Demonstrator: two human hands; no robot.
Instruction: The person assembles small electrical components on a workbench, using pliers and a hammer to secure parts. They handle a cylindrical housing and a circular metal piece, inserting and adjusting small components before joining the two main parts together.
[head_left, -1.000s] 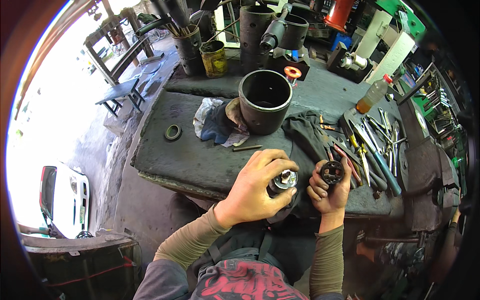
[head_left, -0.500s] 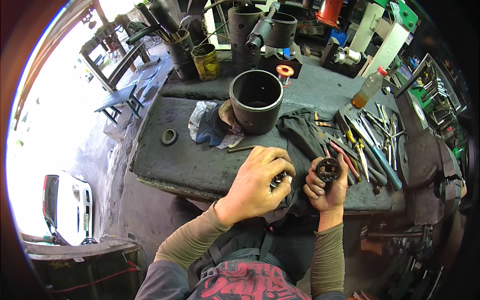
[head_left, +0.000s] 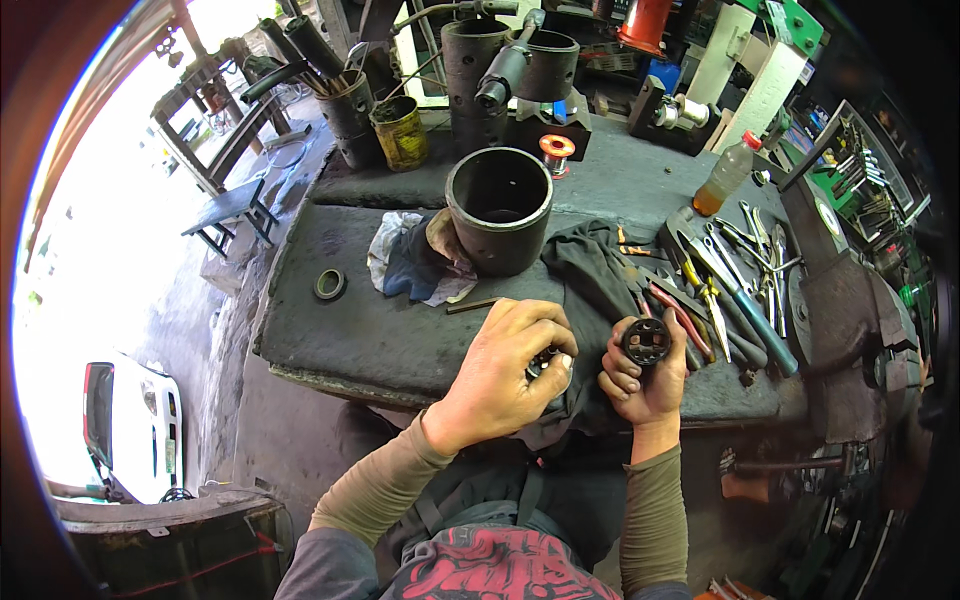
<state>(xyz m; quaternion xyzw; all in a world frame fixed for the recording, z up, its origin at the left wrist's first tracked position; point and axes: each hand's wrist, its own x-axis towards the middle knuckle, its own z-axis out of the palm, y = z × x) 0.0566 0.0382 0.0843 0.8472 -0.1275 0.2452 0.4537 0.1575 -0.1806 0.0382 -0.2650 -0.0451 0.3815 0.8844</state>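
My left hand (head_left: 505, 368) curls over a small dark metal piece (head_left: 542, 362) with shiny spots. Most of that piece is hidden behind the fingers and thumb. In my right hand (head_left: 645, 385) is a round black metal part with slots (head_left: 647, 343), its open face turned up toward me. Both hands are above the near edge of the dark workbench (head_left: 370, 345), a short way apart. A dark cloth (head_left: 597, 262) lies just beyond them. Past my left hand, a thin metal strip (head_left: 473, 306) rests on the bench.
A wide black metal cylinder (head_left: 500, 235) stands mid-bench beside crumpled rags (head_left: 415, 262). To the left lies a small ring (head_left: 329, 284). Pliers and wrenches (head_left: 745, 290) crowd the right side, near a bottle of amber liquid (head_left: 722, 180). Farther back are a solder spool (head_left: 556, 152) and a yellow can (head_left: 400, 135).
The whole view has shifted slightly. Both hands keep nearly the same pose and still hold their parts; the round part's face is tilted a little differently.
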